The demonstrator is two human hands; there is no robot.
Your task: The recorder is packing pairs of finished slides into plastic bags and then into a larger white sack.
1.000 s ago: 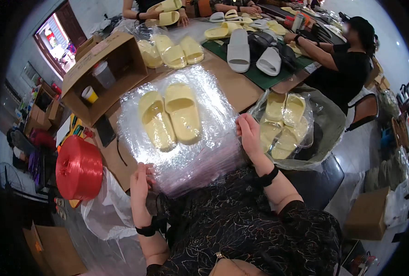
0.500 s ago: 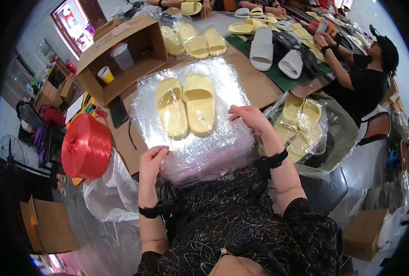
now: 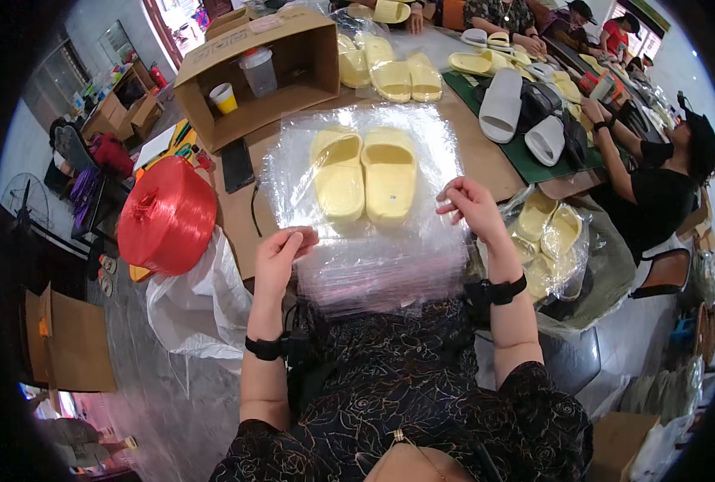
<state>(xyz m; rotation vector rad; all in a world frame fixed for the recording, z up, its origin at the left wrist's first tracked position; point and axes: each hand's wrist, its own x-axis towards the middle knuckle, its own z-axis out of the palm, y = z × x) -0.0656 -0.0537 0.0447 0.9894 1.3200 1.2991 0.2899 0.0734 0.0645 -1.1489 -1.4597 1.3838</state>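
Note:
A pair of pale yellow slide sandals [image 3: 365, 178] lies side by side on a stack of clear plastic bags [image 3: 382, 277], toes pointing away from me. Glare makes it hard to tell whether they lie inside the top bag or on it. My left hand [image 3: 281, 253] is at the left edge of the stack, thumb and fingers pressed together on clear plastic. Over the right edge, my right hand [image 3: 474, 210] is raised with loosely bent fingers apart; no held thing shows in it.
Beyond the bags stands an open cardboard box [image 3: 257, 80] holding cups. A phone [image 3: 237, 165] and a red twine roll [image 3: 167, 215] lie left. Bagged yellow slides [image 3: 554, 241] fill a sack at right. More slides [image 3: 502, 104] cover the far table, where people work.
The view has shifted, so the table and sandals appear farther right. Both hands stay beside the stack; my right hand's fingers have bent more.

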